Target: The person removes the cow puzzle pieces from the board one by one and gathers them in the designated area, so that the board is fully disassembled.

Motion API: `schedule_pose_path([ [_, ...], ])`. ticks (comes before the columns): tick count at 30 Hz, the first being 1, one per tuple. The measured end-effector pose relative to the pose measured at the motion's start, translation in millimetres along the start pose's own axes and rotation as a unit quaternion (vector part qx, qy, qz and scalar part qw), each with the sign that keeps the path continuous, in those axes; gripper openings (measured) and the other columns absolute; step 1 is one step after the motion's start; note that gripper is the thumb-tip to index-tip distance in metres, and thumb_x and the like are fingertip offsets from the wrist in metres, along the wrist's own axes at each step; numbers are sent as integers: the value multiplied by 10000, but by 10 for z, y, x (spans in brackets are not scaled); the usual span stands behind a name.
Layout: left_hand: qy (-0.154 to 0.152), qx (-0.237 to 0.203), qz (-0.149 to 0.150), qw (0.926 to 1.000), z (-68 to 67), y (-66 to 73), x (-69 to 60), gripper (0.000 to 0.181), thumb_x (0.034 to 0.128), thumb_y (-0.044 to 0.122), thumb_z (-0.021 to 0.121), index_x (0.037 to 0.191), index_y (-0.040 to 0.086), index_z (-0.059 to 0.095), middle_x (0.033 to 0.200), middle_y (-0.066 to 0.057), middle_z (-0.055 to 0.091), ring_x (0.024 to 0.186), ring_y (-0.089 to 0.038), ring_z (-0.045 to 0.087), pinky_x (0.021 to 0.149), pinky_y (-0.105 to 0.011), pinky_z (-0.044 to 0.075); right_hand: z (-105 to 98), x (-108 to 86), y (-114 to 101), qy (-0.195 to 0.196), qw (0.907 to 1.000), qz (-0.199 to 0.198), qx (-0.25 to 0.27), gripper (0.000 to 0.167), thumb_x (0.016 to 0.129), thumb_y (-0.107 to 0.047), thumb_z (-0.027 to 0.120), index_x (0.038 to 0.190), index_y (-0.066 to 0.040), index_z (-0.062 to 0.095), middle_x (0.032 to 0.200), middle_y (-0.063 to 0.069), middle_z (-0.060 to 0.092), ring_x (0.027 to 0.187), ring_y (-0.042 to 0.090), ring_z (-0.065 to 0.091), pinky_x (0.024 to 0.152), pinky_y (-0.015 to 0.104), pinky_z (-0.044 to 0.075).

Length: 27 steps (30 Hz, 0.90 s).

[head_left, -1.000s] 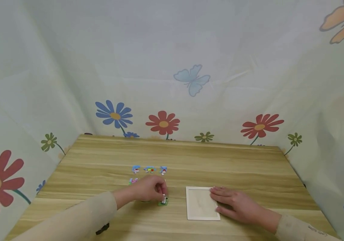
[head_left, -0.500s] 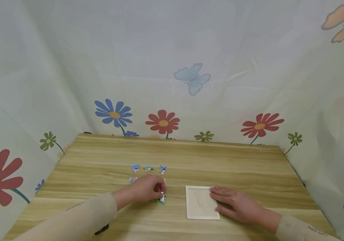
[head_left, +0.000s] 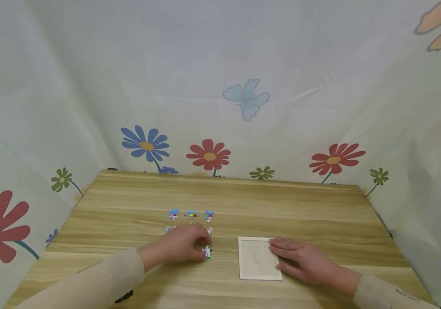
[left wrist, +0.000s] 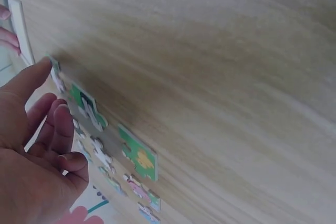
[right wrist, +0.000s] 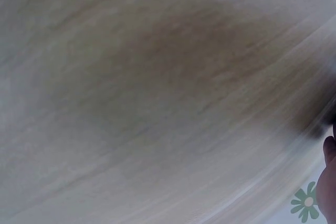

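Note:
In the head view my left hand (head_left: 185,243) is low over the table among small jigsaw puzzle pieces. Its thumb touches the edge of a green-and-white puzzle piece (head_left: 207,252) lying on the wood. The left wrist view shows the other fingers loosely bent, apart from the thumb, with nothing between them. Beside that piece lie a green puzzle piece (left wrist: 86,106) and one with a yellow figure (left wrist: 140,153). My right hand (head_left: 301,261) rests on the right edge of a shallow white-rimmed puzzle tray (head_left: 260,277), fingers extended. The right wrist view catches only part of the hand (right wrist: 328,187).
Along the far side of the puzzle pieces is a row with a blue-edged piece (head_left: 174,214), a colourful middle piece (head_left: 191,215) and another blue piece (head_left: 209,215). My left hand partly covers the middle row. A flower-printed curtain (head_left: 243,141) hangs behind the wooden table (head_left: 301,206).
The left thumb and fingers have parted from their pinch on the green-and-white puzzle piece, which has shifted slightly left. My right hand has stayed on the tray's edge.

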<state>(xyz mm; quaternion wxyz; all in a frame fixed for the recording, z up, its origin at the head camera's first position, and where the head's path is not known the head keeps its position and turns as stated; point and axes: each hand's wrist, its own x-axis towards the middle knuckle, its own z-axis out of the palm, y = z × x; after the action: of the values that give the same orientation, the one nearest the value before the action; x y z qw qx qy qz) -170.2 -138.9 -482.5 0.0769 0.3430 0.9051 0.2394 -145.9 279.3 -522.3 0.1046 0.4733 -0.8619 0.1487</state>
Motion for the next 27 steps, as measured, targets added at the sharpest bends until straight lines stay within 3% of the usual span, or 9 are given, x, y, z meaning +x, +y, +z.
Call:
schedule_pose_path([
  [6,11,183,116,9998,20,13,-5,229,827,234,893,1022,186,783,987,83,653,886,-92,607,810,-315,527,-19,4,-14,-46,10000,45,-10,502,1019,-371,742,1439,-103,682,1489,48,649,1337,265,647,989,502,579],
  [12,22,203,113,9997,3,18,-18,205,836,214,885,1011,185,783,992,83,651,877,-70,607,802,-307,533,-23,0,-20,-16,10000,49,-74,506,1014,-378,747,1440,-113,683,1487,38,651,1337,253,647,1057,398,543],
  [18,-15,228,102,9997,14,9,-21,204,846,222,886,1021,195,785,1003,88,657,889,-70,619,812,-315,541,-30,5,-21,-84,9999,52,-23,505,1015,-370,746,1435,-97,684,1486,52,652,1335,265,648,990,502,580],
  [27,-33,199,122,9997,14,-10,-28,211,852,219,890,1031,186,783,1017,75,671,911,-79,636,829,-320,552,-33,5,-24,-140,9998,104,11,513,1020,-370,739,1444,-87,674,1489,56,649,1331,263,652,982,503,584],
])
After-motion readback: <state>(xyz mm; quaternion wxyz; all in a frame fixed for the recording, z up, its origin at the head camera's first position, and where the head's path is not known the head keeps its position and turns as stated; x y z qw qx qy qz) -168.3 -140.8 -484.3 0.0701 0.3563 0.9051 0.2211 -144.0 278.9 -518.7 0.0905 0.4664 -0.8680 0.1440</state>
